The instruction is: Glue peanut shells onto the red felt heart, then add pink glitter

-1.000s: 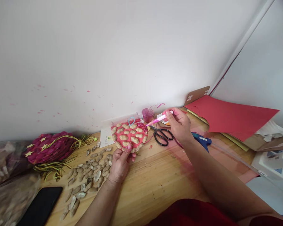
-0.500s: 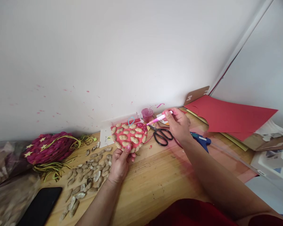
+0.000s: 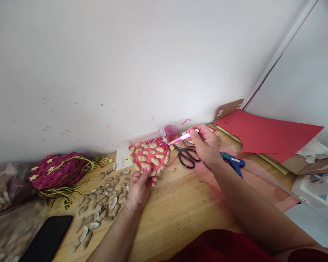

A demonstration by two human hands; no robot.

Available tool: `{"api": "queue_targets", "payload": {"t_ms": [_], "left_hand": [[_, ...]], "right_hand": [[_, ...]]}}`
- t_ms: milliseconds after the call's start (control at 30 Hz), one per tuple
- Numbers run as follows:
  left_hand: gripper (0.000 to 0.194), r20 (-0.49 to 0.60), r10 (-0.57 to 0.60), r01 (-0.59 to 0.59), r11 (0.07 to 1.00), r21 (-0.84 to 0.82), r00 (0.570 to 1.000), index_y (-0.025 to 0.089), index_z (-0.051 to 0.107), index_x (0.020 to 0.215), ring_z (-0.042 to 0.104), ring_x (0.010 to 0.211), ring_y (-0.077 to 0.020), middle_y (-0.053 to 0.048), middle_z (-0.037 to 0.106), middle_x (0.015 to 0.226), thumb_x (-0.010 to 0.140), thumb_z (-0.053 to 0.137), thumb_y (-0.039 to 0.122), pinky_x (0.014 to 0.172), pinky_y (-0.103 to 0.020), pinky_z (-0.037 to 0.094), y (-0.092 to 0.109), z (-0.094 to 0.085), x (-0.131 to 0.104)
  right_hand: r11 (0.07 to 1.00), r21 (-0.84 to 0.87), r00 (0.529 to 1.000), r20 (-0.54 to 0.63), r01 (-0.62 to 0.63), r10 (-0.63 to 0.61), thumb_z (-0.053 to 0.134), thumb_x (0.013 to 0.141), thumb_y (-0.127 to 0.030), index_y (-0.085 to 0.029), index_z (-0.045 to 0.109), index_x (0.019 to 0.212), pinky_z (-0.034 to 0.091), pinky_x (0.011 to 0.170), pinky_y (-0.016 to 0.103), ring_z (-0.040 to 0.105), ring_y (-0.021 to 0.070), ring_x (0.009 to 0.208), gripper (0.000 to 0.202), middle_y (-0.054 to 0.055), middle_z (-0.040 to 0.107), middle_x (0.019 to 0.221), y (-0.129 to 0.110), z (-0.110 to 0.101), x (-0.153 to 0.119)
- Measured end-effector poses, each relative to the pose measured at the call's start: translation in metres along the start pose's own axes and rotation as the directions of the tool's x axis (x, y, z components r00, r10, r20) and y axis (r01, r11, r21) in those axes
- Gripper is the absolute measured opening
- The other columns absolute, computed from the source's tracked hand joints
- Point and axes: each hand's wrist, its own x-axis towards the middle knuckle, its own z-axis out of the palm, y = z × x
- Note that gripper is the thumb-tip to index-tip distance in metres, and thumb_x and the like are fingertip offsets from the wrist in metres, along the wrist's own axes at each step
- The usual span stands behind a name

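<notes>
A red piece covered with peanut shells (image 3: 147, 158) is held by its lower edge between the thumb and fingers of my left hand (image 3: 142, 185). A thin blue loop (image 3: 152, 140) shows at its top edge. My right hand (image 3: 206, 145) pinches a white and pink brush (image 3: 183, 138), whose tip touches the shells at the upper right corner. Those corner shells are dark pink; the others are tan. Just behind the brush tip stands a small cup (image 3: 171, 131) stained pink. Black-handled scissors (image 3: 188, 158) lie below the brush.
Loose peanut shells (image 3: 104, 200) spread over the wooden table (image 3: 169, 225) at left. Further left are a magenta bundle with stars (image 3: 58, 171), plastic bags (image 3: 13, 225) and a black phone (image 3: 47, 238). At right lie a blue glue gun (image 3: 233, 163) and red sheets (image 3: 268, 134).
The brush tip has shifted slightly left and down on the dark pink shells. My left hand still holds the red piece in nearly the same place.
</notes>
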Motion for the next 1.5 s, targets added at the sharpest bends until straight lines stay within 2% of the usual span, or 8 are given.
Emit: {"api": "queue_targets", "payload": {"t_ms": [167,333,533,667,867,1000,1100,1500], "left_hand": [[0.043,-0.034,-0.028,0.025,0.998,-0.064,0.999,0.014,0.064,0.065,0.054,0.046,-0.0076,0.002,0.06,0.057,0.057,0.095,0.042,0.037,-0.016,0.038,0.003,0.003,0.001],[0.041,-0.029,-0.062,0.059,0.992,-0.111,0.998,0.014,0.064,0.067,0.051,0.045,-0.0062,0.002,0.061,0.059,0.06,0.094,0.04,0.037,-0.015,0.037,0.005,0.003,0.002],[0.04,-0.027,-0.063,0.059,0.99,-0.128,0.998,0.014,0.063,0.069,0.05,0.045,-0.0056,0.002,0.06,0.06,0.061,0.093,0.039,0.036,-0.014,0.035,0.005,0.002,0.003],[0.038,-0.021,-0.05,0.047,0.993,-0.111,0.999,0.014,0.063,0.07,0.05,0.045,-0.0056,0.002,0.061,0.06,0.064,0.091,0.039,0.036,-0.014,0.035,0.004,0.003,0.003],[0.042,-0.045,-0.045,0.04,0.994,-0.098,0.998,0.014,0.062,0.068,0.05,0.044,-0.0059,0.002,0.06,0.058,0.061,0.092,0.041,0.035,-0.014,0.034,0.006,0.005,0.002],[0.041,-0.043,-0.041,0.038,0.997,-0.07,0.998,0.014,0.062,0.066,0.049,0.044,-0.0058,0.002,0.06,0.057,0.061,0.092,0.041,0.036,-0.014,0.034,0.006,0.006,0.003],[0.042,-0.05,-0.034,0.031,0.998,-0.06,0.998,0.014,0.061,0.065,0.049,0.043,-0.006,0.002,0.059,0.056,0.06,0.092,0.042,0.036,-0.015,0.034,0.006,0.005,0.003],[0.04,-0.057,-0.021,0.019,0.999,-0.046,0.998,0.014,0.062,0.067,0.05,0.044,-0.0069,0.002,0.059,0.056,0.062,0.092,0.041,0.036,-0.016,0.034,0.005,0.005,0.002]], "right_hand": [[0.998,0.043,0.999,0.001,-0.035,0.035,0.065,0.09,-0.06,-0.022,0.066,0.085,0.04,0.05,0.025,0.052,0.0134,0.058,0.038,-0.001,0.058,0.067,-0.004,0.002,-0.001],[0.984,0.16,0.989,0.135,-0.083,0.062,0.066,0.091,-0.054,-0.021,0.066,0.091,0.043,0.054,0.025,0.053,0.0128,0.061,0.033,-0.002,0.056,0.07,0.001,0.003,-0.003],[0.995,0.092,0.998,0.052,-0.048,0.043,0.066,0.09,-0.057,-0.021,0.066,0.09,0.041,0.051,0.024,0.05,0.0116,0.058,0.036,-0.002,0.058,0.07,0.001,0.005,-0.004],[0.986,0.143,0.989,0.13,-0.088,0.069,0.064,0.091,-0.057,-0.023,0.066,0.093,0.043,0.048,0.026,0.052,0.0134,0.056,0.033,-0.001,0.057,0.07,0.001,0.008,-0.007],[1.0,0.0,0.998,0.047,0.029,-0.029,0.062,0.095,-0.049,-0.023,0.067,0.093,0.044,0.052,0.026,0.056,0.0134,0.059,0.027,0.0,0.061,0.072,0.001,0.006,-0.009],[0.997,0.002,0.99,0.118,0.072,-0.072,0.059,0.097,-0.046,-0.023,0.068,0.096,0.046,0.055,0.028,0.06,0.016,0.065,0.025,0.002,0.065,0.075,-0.002,0.006,-0.01],[0.989,-0.07,0.989,0.089,0.127,-0.121,0.06,0.097,-0.043,-0.022,0.068,0.096,0.047,0.061,0.029,0.064,0.0185,0.076,0.022,0.004,0.069,0.084,-0.003,0.006,-0.011],[0.98,-0.104,0.982,0.097,0.169,-0.16,0.058,0.098,-0.042,-0.023,0.069,0.095,0.049,0.066,0.032,0.065,0.0205,0.081,0.022,0.005,0.07,0.084,-0.005,0.007,-0.011]]}}
